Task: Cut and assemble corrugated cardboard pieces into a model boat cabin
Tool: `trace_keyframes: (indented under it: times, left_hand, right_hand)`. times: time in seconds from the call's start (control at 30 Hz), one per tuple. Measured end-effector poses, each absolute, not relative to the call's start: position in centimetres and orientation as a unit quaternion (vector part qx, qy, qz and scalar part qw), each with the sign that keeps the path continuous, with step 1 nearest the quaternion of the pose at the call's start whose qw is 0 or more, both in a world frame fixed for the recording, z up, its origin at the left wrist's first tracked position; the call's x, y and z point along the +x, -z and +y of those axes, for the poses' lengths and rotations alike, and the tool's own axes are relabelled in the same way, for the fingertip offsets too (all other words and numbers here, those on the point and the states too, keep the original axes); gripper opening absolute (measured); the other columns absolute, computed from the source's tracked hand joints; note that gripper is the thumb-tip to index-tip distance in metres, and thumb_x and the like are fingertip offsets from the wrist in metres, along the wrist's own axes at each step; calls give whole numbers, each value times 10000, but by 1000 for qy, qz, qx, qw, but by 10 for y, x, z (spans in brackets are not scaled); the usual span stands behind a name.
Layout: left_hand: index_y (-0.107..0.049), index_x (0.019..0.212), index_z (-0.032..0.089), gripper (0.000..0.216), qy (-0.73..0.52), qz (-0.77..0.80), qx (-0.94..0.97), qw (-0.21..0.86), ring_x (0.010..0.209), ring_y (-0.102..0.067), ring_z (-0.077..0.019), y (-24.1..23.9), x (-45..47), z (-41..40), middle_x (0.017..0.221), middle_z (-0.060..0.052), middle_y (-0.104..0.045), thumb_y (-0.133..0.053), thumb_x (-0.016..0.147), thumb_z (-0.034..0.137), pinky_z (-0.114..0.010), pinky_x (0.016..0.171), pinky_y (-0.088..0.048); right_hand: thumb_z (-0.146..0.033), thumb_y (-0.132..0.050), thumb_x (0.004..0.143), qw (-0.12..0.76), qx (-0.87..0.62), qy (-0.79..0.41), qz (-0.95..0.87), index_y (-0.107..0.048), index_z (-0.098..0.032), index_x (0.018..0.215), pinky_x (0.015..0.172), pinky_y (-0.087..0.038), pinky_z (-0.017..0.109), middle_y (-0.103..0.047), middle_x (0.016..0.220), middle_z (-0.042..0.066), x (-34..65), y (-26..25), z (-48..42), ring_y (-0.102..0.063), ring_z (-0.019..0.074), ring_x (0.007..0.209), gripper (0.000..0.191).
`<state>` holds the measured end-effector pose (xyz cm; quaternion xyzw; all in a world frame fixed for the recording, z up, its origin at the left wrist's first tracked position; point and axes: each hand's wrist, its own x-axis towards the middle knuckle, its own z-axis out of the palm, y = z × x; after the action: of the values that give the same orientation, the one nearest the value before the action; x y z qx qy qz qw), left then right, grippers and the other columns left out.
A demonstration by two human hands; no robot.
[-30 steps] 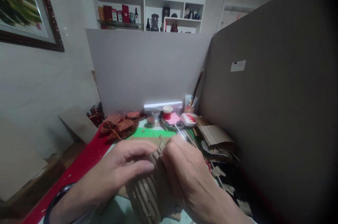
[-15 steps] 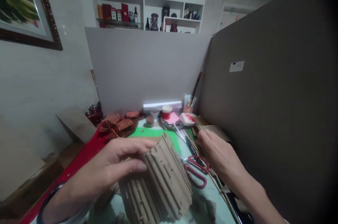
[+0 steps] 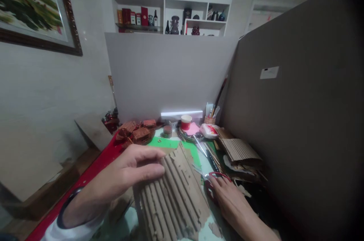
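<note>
My left hand (image 3: 139, 171) pinches the upper left edge of a piece of corrugated cardboard (image 3: 178, 195) between thumb and fingers. The cardboard is brown, ridged and torn along its edges, and it is tilted toward me. To its right, my right hand (image 3: 227, 195) is curled over the red handles of a pair of scissors (image 3: 210, 188). The scissors' blades point away toward the upper left, beside the cardboard. Part of the handles is hidden under my fingers.
Behind the cardboard lies a green sheet (image 3: 165, 142). Reddish-brown model pieces (image 3: 139, 133) sit at the back left. A red and white tub (image 3: 186, 122) and a brush holder (image 3: 210, 119) stand at the back. More corrugated cardboard (image 3: 240, 150) is piled right, beside a grey partition (image 3: 284, 119).
My right hand has come down and toward me from the pile on the right onto the scissors. My left hand still holds the cardboard. The view has shifted slightly left.
</note>
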<state>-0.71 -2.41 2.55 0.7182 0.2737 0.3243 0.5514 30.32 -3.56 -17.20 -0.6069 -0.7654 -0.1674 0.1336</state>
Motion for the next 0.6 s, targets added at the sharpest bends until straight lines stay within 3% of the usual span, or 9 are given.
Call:
trace_keyframes:
  times: [0.2,0.37,0.53,0.6]
  left_hand:
    - [-789,1091,345,288,-340,273,714,547,932,-656,-165,-20,-12,-12,1002,33,-795,-689,851,222,-221,824,-452]
    - [-769,1126,355,309,-377,291,687,548,969,-649,-164,-17,-16,-5,1046,40,-790,-697,846,246,-235,860,-434]
    - [-773,1114,325,296,-434,322,651,533,920,-649,-167,-20,-18,-7,1041,16,-789,-683,849,228,-250,792,-441]
    - [-775,1105,319,278,-453,324,646,522,915,-650,-167,-21,-18,-7,1030,14,-789,-686,854,238,-247,773,-444]
  right_hand:
    - [-17,-558,762,139,-636,172,-739,-653,-110,1102,695,-515,458,-660,998,207,315,172,-32,-629,363,842,365]
    - [-160,-524,855,188,-614,149,-752,-574,-161,1095,594,-562,356,-629,913,125,321,168,-36,-663,277,764,245]
    - [-238,-470,944,283,-586,139,-746,-388,-194,1304,715,-619,273,-667,1079,135,332,135,-56,-740,216,898,372]
    - [-275,-493,962,355,-585,127,-718,-360,-209,1375,686,-621,229,-681,1108,123,333,120,-67,-757,196,872,439]
